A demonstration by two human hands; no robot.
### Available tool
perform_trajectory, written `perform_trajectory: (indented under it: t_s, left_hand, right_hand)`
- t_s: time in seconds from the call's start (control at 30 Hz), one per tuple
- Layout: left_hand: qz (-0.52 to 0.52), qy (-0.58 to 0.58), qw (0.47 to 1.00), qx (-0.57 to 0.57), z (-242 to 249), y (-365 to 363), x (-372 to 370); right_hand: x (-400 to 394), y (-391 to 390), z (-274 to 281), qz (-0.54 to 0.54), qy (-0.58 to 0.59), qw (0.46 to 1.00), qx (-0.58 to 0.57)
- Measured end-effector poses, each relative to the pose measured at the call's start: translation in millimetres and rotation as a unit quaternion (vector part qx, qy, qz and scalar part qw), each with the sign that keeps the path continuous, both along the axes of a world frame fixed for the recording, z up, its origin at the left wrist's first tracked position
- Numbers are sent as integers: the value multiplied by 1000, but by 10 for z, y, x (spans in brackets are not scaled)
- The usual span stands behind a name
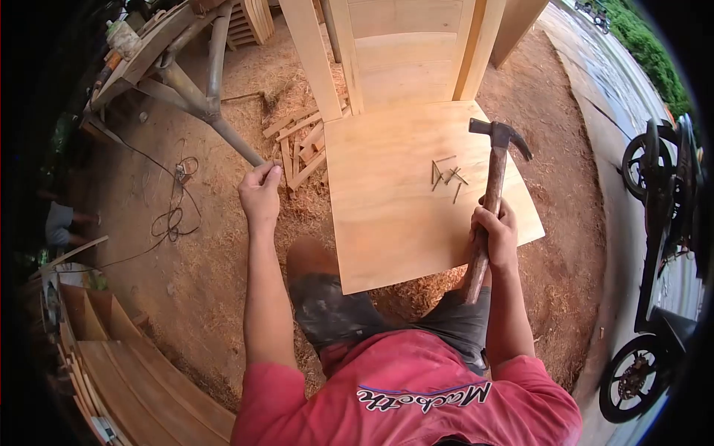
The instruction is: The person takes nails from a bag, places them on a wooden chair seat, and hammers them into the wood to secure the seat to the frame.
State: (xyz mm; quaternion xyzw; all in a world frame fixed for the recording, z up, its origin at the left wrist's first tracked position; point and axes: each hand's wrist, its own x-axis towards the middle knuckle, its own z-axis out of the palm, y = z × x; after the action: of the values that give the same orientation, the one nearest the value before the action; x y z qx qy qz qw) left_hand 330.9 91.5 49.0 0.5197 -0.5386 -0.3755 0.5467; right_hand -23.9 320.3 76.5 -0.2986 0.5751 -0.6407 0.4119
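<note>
My right hand (494,232) is wrapped round the wooden handle of a claw hammer (497,169), its dark head up over the right part of a plywood sheet (401,223). Several nails (448,176) lie loose in a small pile on the sheet, left of the hammer. My left hand (260,195) is raised to the left of the sheet, thumb and fingers pinched together; what it holds, if anything, is too small to name. Beyond the sheet's far edge stands a panelled wooden frame (405,56).
Wood offcuts (301,145) lie on shavings behind the sheet. A workbench (141,63) stands at the upper left, a cable (172,223) on the ground below. Wooden boards (141,386) fill the lower left. A motorcycle (654,327) is at the right; part of a person (63,223) shows far left.
</note>
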Motion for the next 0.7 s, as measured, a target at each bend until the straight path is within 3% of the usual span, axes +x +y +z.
perform_trajectory:
  t_s: [0.13,0.3,0.5,0.6,0.7]
  left_hand:
    - [-10,35,999,-20,-212,-90,-195]
    - [-15,86,995,46,-395,-82,-346]
    - [-5,179,980,88,-460,-317,-426]
    - [-15,158,983,97,-418,-460,-579]
    - [-18,142,989,30,-490,-710,-847]
  right_hand:
    - [113,102,-46,-78,20,996,-31]
    - [119,106,-100,-176,10,982,-62]
    - [37,96,-128,-188,-23,980,-60]
    - [48,79,-145,-188,-25,980,-63]
    - [71,57,-111,-186,-21,981,-52]
